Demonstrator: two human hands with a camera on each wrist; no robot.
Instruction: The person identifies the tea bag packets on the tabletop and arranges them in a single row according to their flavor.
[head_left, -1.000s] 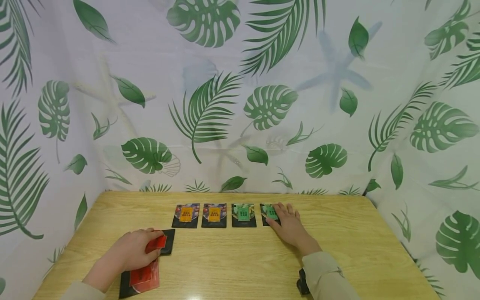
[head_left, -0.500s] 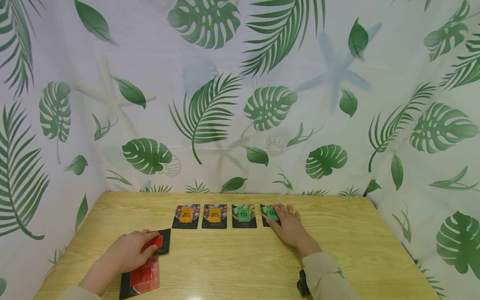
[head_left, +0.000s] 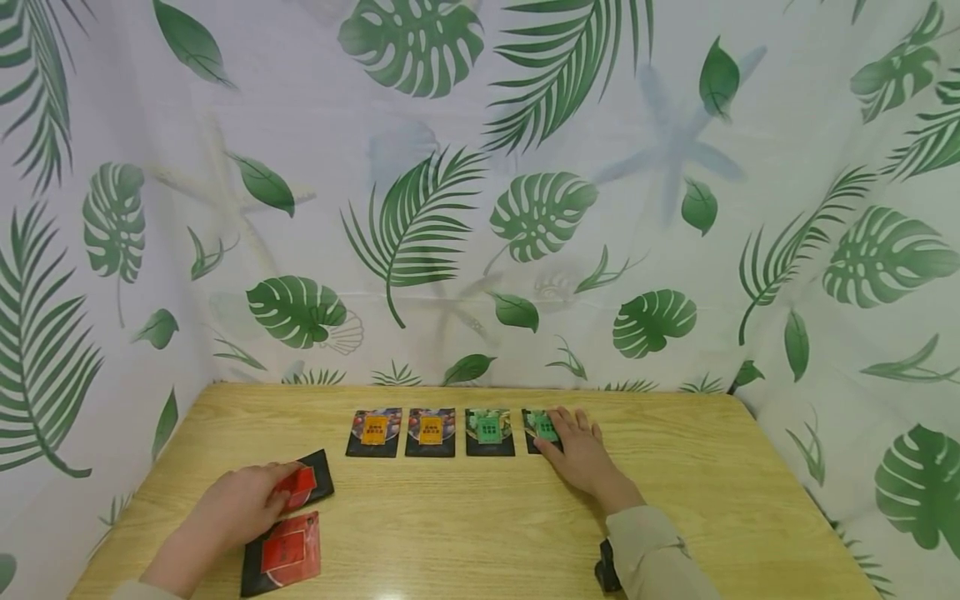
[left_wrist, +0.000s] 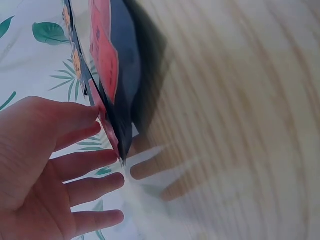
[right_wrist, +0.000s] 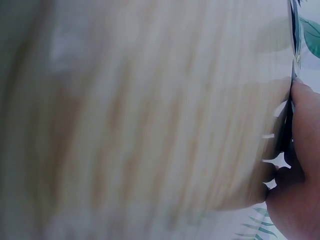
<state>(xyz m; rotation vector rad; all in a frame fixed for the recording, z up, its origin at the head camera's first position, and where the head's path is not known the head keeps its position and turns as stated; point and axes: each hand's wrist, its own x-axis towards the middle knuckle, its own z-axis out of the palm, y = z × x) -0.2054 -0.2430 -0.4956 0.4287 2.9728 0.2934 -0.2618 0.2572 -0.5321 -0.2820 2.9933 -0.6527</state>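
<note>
My left hand [head_left: 232, 504] rests on the upper red-and-black packet [head_left: 318, 475], which lies tilted at the left of the table. In the left wrist view, the thumb of the left hand [left_wrist: 55, 165] touches this packet, and the other fingers are straight and spread. Just below lies a second red-and-black packet [head_left: 296, 554], its upper left corner near the thumb. My right hand [head_left: 583, 457] rests over the right part of a green-and-black packet [head_left: 537, 427] at the end of the back row. Its fingers are extended; in the right wrist view the hand [right_wrist: 305, 165] is partly cut off.
Left of the right hand, the row continues with another green packet [head_left: 490, 432] and two orange-labelled packets [head_left: 431, 432]. A small black object [head_left: 607, 568] sits beside the right sleeve. A leaf-print curtain [head_left: 480, 208] encloses the wooden table [head_left: 450, 525].
The left hand has moved left and slightly back toward the person. The upper red packet has slid left and turned counterclockwise, uncovering more of the lower red packet. The right hand has stayed put.
</note>
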